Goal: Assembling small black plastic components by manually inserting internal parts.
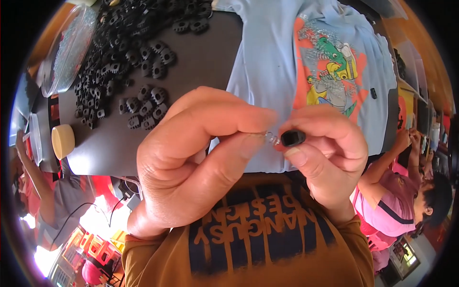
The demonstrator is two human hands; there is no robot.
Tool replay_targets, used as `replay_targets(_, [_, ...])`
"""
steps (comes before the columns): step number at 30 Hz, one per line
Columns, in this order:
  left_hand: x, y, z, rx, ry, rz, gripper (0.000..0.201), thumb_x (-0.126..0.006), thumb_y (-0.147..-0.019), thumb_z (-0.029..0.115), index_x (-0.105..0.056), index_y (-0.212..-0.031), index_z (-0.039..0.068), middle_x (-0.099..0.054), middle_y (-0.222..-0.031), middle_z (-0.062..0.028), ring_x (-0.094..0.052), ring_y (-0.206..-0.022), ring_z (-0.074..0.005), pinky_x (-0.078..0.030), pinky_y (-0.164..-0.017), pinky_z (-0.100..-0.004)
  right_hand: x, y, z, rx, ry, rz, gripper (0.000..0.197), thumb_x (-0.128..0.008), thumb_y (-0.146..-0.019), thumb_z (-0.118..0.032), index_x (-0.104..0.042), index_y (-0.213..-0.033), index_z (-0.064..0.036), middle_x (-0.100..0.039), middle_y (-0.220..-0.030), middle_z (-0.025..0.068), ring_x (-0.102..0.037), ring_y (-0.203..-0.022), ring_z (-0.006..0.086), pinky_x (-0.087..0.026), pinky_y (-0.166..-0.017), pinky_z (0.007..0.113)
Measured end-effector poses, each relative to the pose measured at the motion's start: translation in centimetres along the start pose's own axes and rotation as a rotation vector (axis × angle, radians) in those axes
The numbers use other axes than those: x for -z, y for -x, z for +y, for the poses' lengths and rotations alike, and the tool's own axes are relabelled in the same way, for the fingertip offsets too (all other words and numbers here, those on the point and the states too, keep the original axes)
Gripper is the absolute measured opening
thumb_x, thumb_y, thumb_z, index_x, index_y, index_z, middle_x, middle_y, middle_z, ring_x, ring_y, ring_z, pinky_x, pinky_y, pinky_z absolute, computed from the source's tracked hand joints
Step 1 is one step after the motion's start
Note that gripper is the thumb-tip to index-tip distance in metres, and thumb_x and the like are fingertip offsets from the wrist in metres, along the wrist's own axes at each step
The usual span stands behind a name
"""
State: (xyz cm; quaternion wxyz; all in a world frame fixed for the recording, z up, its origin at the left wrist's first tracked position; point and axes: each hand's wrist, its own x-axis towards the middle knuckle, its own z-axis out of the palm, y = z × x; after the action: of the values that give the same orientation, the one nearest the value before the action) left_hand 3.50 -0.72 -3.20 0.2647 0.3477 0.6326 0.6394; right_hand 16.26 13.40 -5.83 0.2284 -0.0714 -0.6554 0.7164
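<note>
The left hand (191, 162) pinches a small metal coil spring (273, 138) between thumb and forefinger, fingers closed on its left end. The right hand (325, 153) grips a small black plastic part (292, 138) between thumb and fingertips, its open end touching the spring's right end. Both hands hover just above the near edge of the dark grey desk (201, 62) (the spring and part sit between them, over the desk's front edge).

A light blue T-shirt (272, 62) with a colourful cartoon print lies spread across the right half of the desk. A heap of black toothed plastic pieces (129, 52) covers the far left part, a few scattered toward the middle. A clear plastic bag (67, 48) of small parts lies along the left edge, and a round cream-coloured lid (62, 141) rests near the front left corner.
</note>
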Motion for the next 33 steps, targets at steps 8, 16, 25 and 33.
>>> replay_targets(8, [1.4,0.5,-1.1,-0.135,-0.120,-0.061,0.018,-0.058,-0.076,-0.006,-0.065,-0.093,0.000,-0.057,-0.091,-0.0106,-0.050,-0.064,-0.0102,-0.040,-0.057,-0.0205,-1.7,0.0,0.8,-0.045,-0.064,0.000,0.025,-0.069,-0.076,0.005,-0.060,-0.099,0.0044,-0.062,-0.094,0.0132,-0.059,-0.077,0.0164,-0.046,-0.067,0.026])
replay_targets(16, [1.3,2.3,-1.3,-0.343,-0.425,-0.018,0.035,-0.063,-0.066,-0.015,-0.066,-0.098,0.000,-0.059,-0.087,-0.0111,-0.056,-0.067,-0.0185,-0.046,-0.055,-0.0261,-2.1,0.6,1.3,-0.032,0.096,-0.059,0.029,-0.073,-0.069,0.008,-0.062,-0.096,0.0050,-0.064,-0.091,0.0136,-0.063,-0.078,0.0199,-0.048,-0.066,0.027])
replay_targets(25, [1.2,4.1,-3.5,-0.505,-0.401,0.032,0.049,-0.064,-0.060,-0.011,-0.063,-0.108,-0.003,-0.056,-0.095,-0.0113,-0.054,-0.070,-0.0181,-0.042,-0.056,-0.0276,-2.6,0.2,0.9,-0.087,-0.118,-0.155,0.031,-0.068,-0.075,0.010,-0.059,-0.104,0.0051,-0.060,-0.101,0.0158,-0.061,-0.087,0.0202,-0.048,-0.074,0.028])
replay_targets(33, [6.4,3.2,-2.2,-0.271,-0.961,0.131,0.049,-0.070,-0.066,0.009,-0.060,-0.113,-0.001,-0.054,-0.118,-0.0182,-0.052,-0.106,-0.0338,-0.040,-0.090,-0.0413,-3.7,-0.7,1.7,-0.166,-0.069,-0.141,0.028,-0.064,-0.080,0.006,-0.057,-0.107,0.0070,-0.057,-0.100,0.0157,-0.060,-0.086,0.0196,-0.050,-0.077,0.030])
